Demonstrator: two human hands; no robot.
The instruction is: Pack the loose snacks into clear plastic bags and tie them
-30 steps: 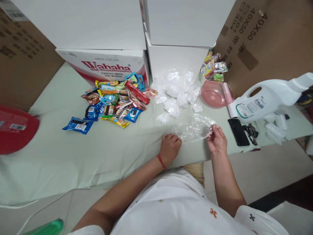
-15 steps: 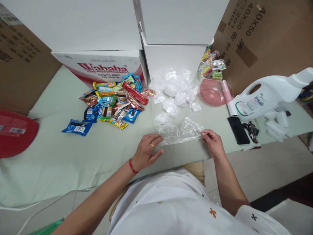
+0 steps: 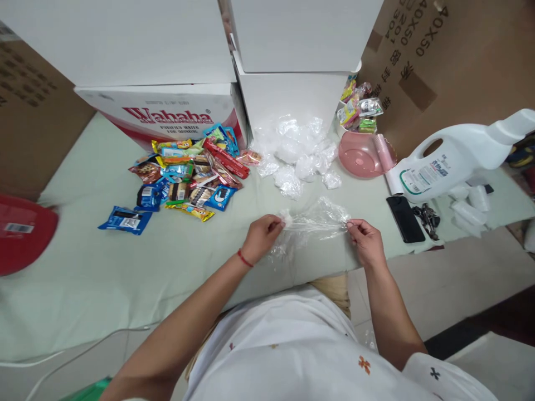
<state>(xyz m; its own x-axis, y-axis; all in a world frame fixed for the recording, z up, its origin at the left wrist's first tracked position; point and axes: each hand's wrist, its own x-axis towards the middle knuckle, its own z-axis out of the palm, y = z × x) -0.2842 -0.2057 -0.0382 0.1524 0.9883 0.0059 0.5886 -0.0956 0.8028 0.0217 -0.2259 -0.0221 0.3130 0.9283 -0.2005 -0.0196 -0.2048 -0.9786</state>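
Observation:
A clear plastic bag (image 3: 315, 223) is stretched between my two hands, just over the front part of the table. My left hand (image 3: 264, 236) pinches its left end, fingers closed. At the other end, my right hand (image 3: 366, 239) grips the edge between thumb and fingertips. Beyond the bag lies a heap of crumpled clear plastic bags (image 3: 292, 156). To the left of that heap sits a pile of wrapped snacks (image 3: 188, 175) in many colours. One blue snack packet (image 3: 125, 220) lies apart at the pile's left.
A Wahaha carton (image 3: 167, 114) and white boxes (image 3: 292, 94) stand at the back. On the right are a pink bowl (image 3: 355, 159), a white detergent jug (image 3: 455, 150), a black phone (image 3: 404, 219) and keys (image 3: 427, 217). A red object (image 3: 25, 239) is at far left.
My left hand has gone from open fingers at the bag's side to a pinch on its end. The bag is now lifted and pulled taut. My right hand keeps its hold.

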